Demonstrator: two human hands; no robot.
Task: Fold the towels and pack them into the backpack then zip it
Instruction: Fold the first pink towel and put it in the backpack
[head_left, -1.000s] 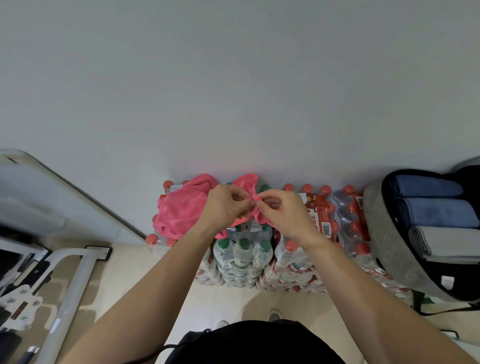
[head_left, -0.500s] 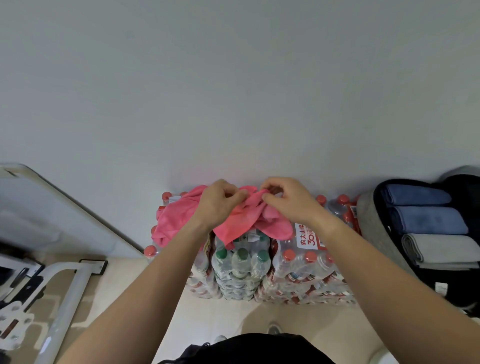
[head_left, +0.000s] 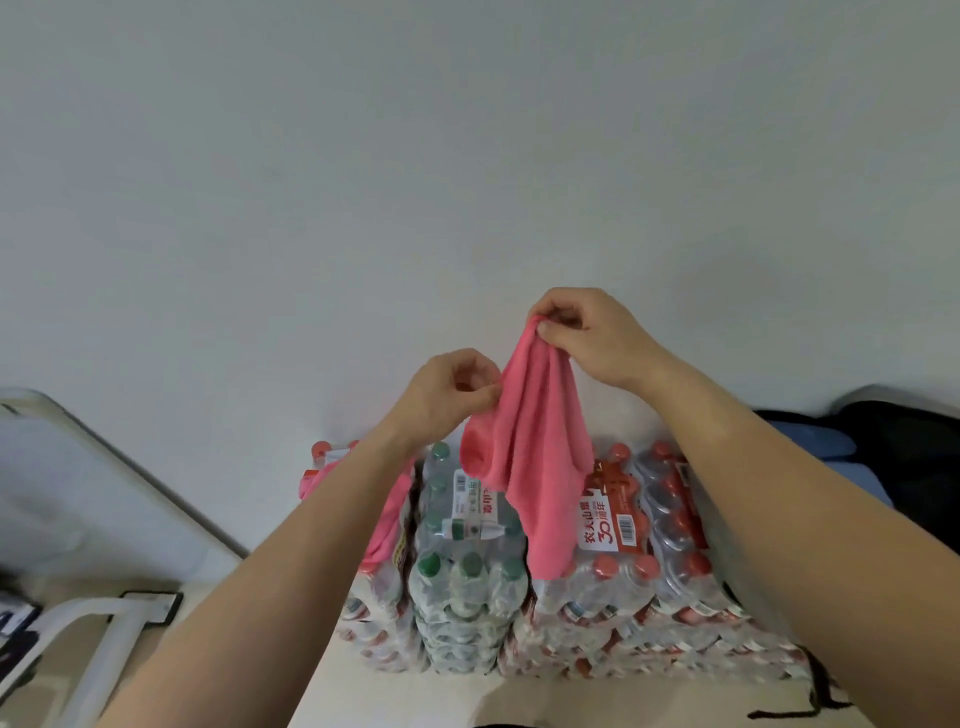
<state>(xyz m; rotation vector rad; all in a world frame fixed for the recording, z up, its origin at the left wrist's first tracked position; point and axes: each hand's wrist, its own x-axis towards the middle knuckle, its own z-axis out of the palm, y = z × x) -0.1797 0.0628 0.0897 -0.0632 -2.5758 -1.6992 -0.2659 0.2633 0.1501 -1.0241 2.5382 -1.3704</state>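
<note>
A pink towel (head_left: 530, 457) hangs in the air above stacked water bottle packs. My right hand (head_left: 587, 332) pinches its top corner, held highest. My left hand (head_left: 452, 395) pinches the towel's left edge a little lower. More pink cloth (head_left: 387, 525) lies on the bottle packs under my left forearm. At the far right the black backpack (head_left: 904, 457) stands open, with a blue folded towel (head_left: 815, 441) showing inside; my right arm hides most of it.
Shrink-wrapped packs of water bottles (head_left: 613, 566) with red and green caps stand against the white wall. A white metal frame (head_left: 98, 639) and a grey slanted panel (head_left: 78, 488) sit at the lower left. A black strap (head_left: 810, 701) lies on the floor at lower right.
Both hands have lifted the pink towel up off the bottle packs. My right hand rose highest with a corner, and the towel now hangs down loosely. The view tilted, pushing the backpack to the edge.
</note>
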